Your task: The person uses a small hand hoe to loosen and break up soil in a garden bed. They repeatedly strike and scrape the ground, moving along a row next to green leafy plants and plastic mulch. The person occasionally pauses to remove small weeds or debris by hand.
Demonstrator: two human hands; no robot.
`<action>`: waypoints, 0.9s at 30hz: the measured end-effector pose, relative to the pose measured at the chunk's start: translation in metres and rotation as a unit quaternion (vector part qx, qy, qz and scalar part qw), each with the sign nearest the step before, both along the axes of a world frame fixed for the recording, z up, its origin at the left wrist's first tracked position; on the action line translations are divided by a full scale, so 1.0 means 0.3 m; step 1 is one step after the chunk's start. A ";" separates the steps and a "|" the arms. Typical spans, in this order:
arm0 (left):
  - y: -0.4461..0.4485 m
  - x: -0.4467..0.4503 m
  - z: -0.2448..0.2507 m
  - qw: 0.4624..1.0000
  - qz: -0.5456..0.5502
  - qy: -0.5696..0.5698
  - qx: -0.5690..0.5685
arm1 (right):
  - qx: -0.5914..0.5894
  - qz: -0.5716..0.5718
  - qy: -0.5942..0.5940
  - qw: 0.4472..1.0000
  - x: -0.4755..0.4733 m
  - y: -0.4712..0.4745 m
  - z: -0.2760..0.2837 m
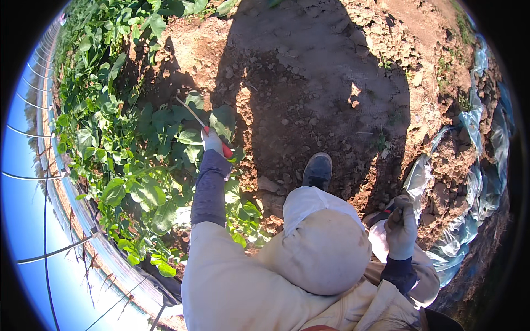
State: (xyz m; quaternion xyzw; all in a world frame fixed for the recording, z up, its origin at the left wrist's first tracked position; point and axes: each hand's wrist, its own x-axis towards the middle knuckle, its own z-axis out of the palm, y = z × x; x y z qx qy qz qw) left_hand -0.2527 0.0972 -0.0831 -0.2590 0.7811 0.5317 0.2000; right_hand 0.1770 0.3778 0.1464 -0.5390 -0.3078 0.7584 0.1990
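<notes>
My left hand (212, 141), in a pale glove, is closed round the red handle of a hand tool (193, 111). The tool's thin, slightly curved shaft points to the upper left over broad green leaves (223, 120). To the lower right, my right hand (401, 233) is raised with its fingers curled and its fingertips dark. Whether it holds anything is unclear. A dark shoe with a red part (379, 215) seems to lie just behind it. Between the hands is what looks like my bent knee in pale cloth (327, 252), with another dark shoe (318, 170) beyond it.
Dense leafy plants (120, 165) run along the left side. Cloddy brown soil (290, 103), largely in shadow, lies ahead. Crumpled clear plastic film (472, 198) curves along the right over rough earth. At the far left, curved hoops (29, 134) stand against the sky.
</notes>
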 end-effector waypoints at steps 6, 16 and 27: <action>0.082 0.491 0.352 0.986 -0.121 -0.117 0.011 | -0.097 -0.015 0.038 0.994 -0.028 -0.013 0.010; 0.135 0.254 0.368 0.976 -0.098 -0.104 0.165 | -0.078 -0.018 -0.008 0.997 -0.038 0.015 -0.014; 0.274 0.146 0.102 0.995 -0.086 -0.032 0.048 | -0.072 -0.009 0.026 0.997 -0.040 0.015 -0.032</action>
